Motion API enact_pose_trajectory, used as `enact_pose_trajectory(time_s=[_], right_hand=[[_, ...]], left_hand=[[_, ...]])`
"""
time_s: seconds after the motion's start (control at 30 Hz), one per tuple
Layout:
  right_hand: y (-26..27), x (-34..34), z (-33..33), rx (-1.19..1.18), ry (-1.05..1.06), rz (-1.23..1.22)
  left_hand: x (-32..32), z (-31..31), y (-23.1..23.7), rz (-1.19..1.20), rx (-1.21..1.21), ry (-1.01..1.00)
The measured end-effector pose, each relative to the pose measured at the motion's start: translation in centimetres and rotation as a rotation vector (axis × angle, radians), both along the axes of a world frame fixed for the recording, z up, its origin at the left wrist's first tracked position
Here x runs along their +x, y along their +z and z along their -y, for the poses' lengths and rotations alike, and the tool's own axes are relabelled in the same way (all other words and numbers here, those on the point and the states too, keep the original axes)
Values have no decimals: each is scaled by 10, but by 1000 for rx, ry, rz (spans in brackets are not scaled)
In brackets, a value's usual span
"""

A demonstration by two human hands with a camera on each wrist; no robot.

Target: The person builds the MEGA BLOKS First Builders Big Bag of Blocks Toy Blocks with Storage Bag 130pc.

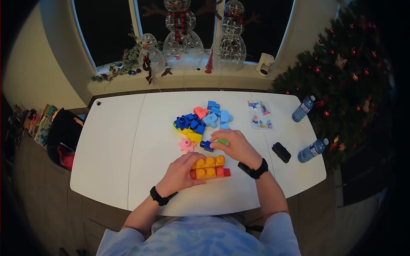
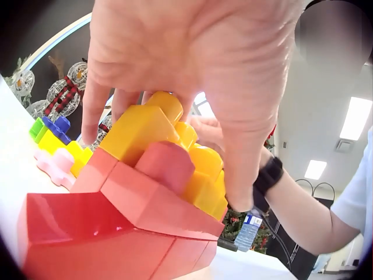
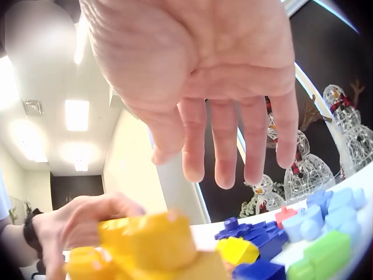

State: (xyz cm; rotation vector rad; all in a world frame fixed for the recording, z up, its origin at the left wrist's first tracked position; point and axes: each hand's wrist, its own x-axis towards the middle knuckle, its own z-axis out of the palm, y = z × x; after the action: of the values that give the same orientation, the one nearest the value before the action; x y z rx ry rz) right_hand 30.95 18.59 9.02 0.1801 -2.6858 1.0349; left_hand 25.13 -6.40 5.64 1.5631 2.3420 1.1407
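Note:
My left hand [image 1: 176,174] grips a stack of toy building blocks from its left side, with fingers on the far side and thumb on the near side. Yellow blocks [image 1: 210,172] with round studs form its top, over red blocks [image 2: 81,245]. My right hand [image 1: 235,148] hovers just beyond the stack, its fingers hanging loosely apart with nothing between them in the right wrist view. Below it lie a green block [image 3: 320,259] and a dark blue block [image 1: 206,146]. Left of these is a pink gear-shaped block [image 1: 187,145].
Farther back is a pile of loose blocks with a dark blue gear [image 1: 182,123], yellow blocks [image 1: 193,136] and light blue blocks [image 1: 210,120]. On the right are a picture sheet [image 1: 261,116], a black case [image 1: 281,152] and two water bottles [image 1: 303,109].

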Motion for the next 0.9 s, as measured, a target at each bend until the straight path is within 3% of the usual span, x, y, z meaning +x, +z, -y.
enact_pose_trajectory(time_s=[0.13,0.23,0.3,0.43,0.5,0.63,0.83,0.9], right_hand=[[-5,-81,-6,127,67,-131],[-21,-138,20,201,123,-19],[-29,-160,37,439,186,84],[-72,-187,36,478,219,190],[-85,-184,24,347,326,257],[-83,-141,6,392,313,191],[-61,-78,-21,397,247,245],[-52,-61,-26,348,127,177]], left_hand=[[2,7,2,43,-78,43],[-4,18,4,66,-92,10],[-8,27,7,71,-100,19],[-22,46,15,97,-93,60],[-33,57,17,89,-91,142],[-55,74,14,61,-86,234],[-76,79,11,62,-59,298],[-80,76,12,34,-35,306]])
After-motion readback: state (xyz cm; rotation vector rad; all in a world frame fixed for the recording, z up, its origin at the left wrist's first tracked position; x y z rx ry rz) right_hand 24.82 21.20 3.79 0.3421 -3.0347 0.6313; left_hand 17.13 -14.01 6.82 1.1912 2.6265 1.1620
